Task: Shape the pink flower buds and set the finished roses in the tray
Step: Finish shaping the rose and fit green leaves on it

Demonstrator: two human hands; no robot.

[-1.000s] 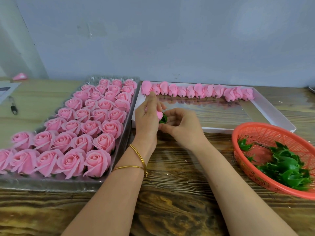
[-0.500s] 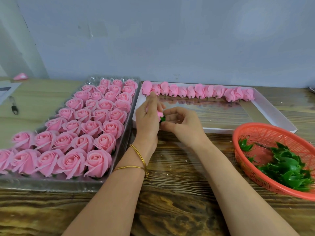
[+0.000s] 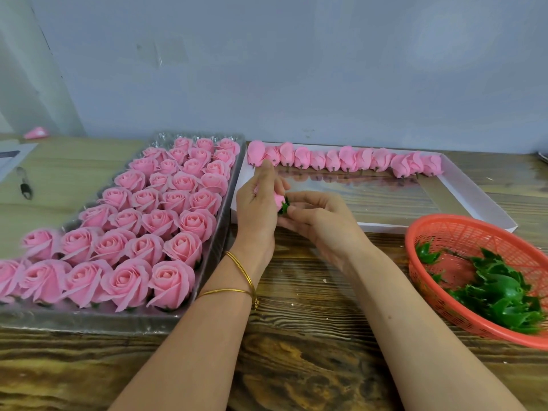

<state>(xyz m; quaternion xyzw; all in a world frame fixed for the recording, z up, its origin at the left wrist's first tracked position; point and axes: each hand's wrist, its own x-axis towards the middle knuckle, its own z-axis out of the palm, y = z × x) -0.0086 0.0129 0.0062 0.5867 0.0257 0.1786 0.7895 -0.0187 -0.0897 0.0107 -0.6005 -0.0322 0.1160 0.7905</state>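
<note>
1. The left hand (image 3: 257,210) holds a pink bud (image 3: 278,199) between the two hands, over the near-left corner of the white box (image 3: 480,200). Its fingers curl round the bud, with the forefinger sticking up. The palm hides most of the bud.
2. The right hand (image 3: 321,222) pinches the green calyx (image 3: 285,207) at the bud's base between thumb and fingertips. This is probably to seat the calyx while the other hand steadies the bloom.
3. The tray (image 3: 89,321) lies just beside the left wrist, so a finished flower has only a short way to travel. It is packed with finished roses (image 3: 142,232); whether a pocket remains free cannot be told.
4. A row of buds (image 3: 347,158) waits along the box's far wall, stems toward the person, handy for either hand.
5. The orange basket (image 3: 462,218) of spare calyxes (image 3: 504,292) sits on the worktop (image 3: 296,366) near the right forearm.
6. The crowded roses are the likely obstacle, since a new one could brush its neighbours. A pen (image 3: 25,185) lies well apart at the left.
</note>
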